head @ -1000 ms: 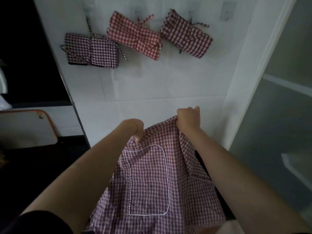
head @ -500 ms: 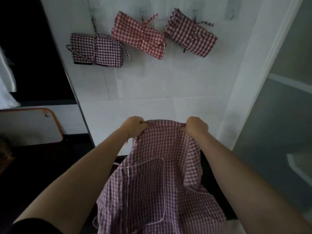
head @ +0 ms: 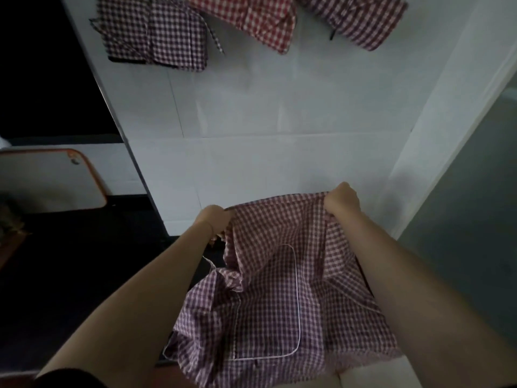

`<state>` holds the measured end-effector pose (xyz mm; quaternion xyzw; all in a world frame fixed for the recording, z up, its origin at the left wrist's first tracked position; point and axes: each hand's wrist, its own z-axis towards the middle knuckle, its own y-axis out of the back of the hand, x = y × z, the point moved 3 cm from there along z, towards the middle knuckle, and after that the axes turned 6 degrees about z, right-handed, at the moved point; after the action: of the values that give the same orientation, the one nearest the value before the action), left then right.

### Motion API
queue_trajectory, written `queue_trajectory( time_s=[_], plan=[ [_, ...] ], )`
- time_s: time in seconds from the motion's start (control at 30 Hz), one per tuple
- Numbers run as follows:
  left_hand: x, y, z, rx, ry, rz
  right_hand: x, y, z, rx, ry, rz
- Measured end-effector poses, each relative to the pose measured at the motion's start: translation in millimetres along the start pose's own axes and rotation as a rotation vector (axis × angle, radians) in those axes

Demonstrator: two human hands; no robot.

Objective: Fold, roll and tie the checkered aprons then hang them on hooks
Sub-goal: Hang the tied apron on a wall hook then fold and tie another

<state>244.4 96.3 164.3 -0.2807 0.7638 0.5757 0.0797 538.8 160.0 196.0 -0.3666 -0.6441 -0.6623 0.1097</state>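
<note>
The apron (head: 279, 289) hangs in front of the person, held up by its top edge near the foot of the white wall (head: 279, 107), the rest drooping in loose folds toward the bottom of the view. The left hand (head: 214, 219) is curled round one end of that edge and the right hand (head: 342, 201) round the other — both gripping bunched cloth, with the edge nearly taut between them. A white-piped pocket (head: 268, 309) faces up in the middle.

This looks like thin, light cotton: limp, not slippery, nothing to break. It will sag wherever it is unsupported, so the corners of the top edge are probably the best hold for squaring it up before folding; the ties are not clearly visible.

Room is tight. The wall stands just ahead, a grey panel (head: 461, 247) closes in on the right, and a dark counter (head: 70, 261) with a white board (head: 42, 180) lies to the left. Three rolled aprons (head: 251, 21) already hang at the wall's top edge — the hooks themselves are out of view.
</note>
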Motion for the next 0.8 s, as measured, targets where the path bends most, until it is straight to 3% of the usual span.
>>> queue_trajectory(
  time_s=[0.07,0.2,0.33,0.43,0.53,0.63,0.67,0.7,0.73,0.8],
  plan=[
    [6,6,8,-0.141,-0.016,-0.148,3,-2,7,-0.022,0.005,-0.024],
    [-3,26,9,-0.236,-0.189,-0.489,10,4,21,-0.063,0.017,-0.091],
    [-28,61,6,-0.265,-0.348,-0.399,17,6,21,0.0,0.031,-0.162],
    [-42,76,4,-0.035,-0.366,-0.208,19,5,26,0.061,0.013,-0.128],
    [-34,80,3,0.256,-0.285,-0.048,22,9,29,0.199,-0.116,-0.065],
    [-21,83,-4,0.593,-0.125,0.346,22,14,26,0.458,-0.213,-0.277],
    [-18,85,-5,0.634,-0.055,0.454,24,15,26,0.477,-0.201,-0.319],
    [-18,88,-4,0.567,-0.007,0.531,29,15,26,0.478,-0.156,-0.334],
    [-20,92,-1,0.39,0.016,0.565,38,14,23,0.445,-0.095,-0.332],
    [-25,102,6,-0.174,0.001,0.447,54,16,20,0.211,0.094,-0.336]
  ],
)
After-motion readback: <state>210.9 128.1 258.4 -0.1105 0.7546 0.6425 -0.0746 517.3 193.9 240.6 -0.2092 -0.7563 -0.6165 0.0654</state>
